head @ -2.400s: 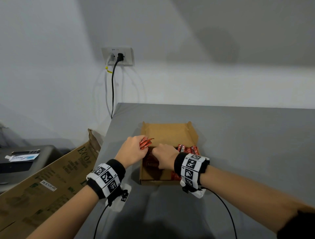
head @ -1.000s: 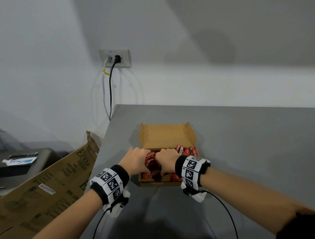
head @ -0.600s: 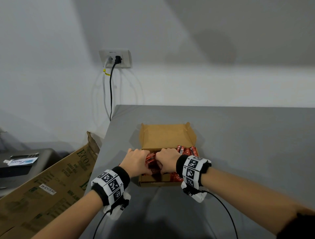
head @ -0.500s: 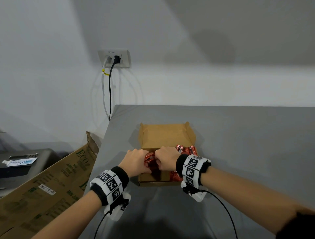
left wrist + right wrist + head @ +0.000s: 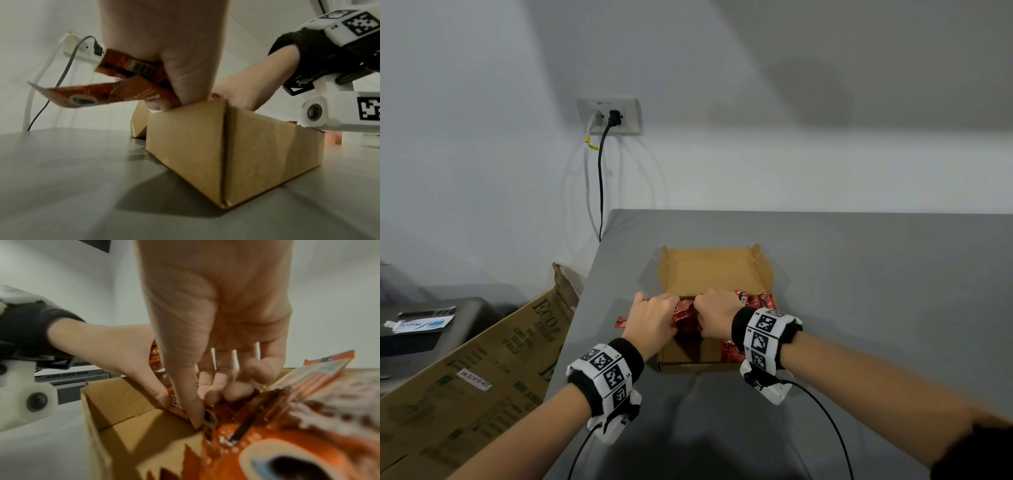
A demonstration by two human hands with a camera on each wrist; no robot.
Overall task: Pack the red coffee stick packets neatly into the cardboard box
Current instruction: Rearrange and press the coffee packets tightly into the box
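An open cardboard box [image 5: 693,366] sits on the grey table, its lid [image 5: 714,272] folded back. My left hand [image 5: 654,318] grips a bunch of red coffee stick packets [image 5: 685,317] over the box's left wall. One packet end [image 5: 621,322] sticks out left of the hand. In the left wrist view, the curled fingers hold the packets [image 5: 123,91] above the box corner [image 5: 224,146]. My right hand [image 5: 717,313] pinches the same bunch from the right. Its thumb and fingers [image 5: 216,386] reach into the box [image 5: 115,399]. More packets [image 5: 756,299] lie in the box's right part.
The table's left edge [image 5: 585,291] runs close to the box. Beyond it leans a large printed carton [image 5: 476,370], next to a dark device [image 5: 424,329]. A wall socket [image 5: 609,116] with two cables is behind. Bare table [image 5: 876,291] lies to the right.
My left hand came down from above the box with its packets and joined the right hand. It has now shifted slightly left, so a packet end shows past the box's side.
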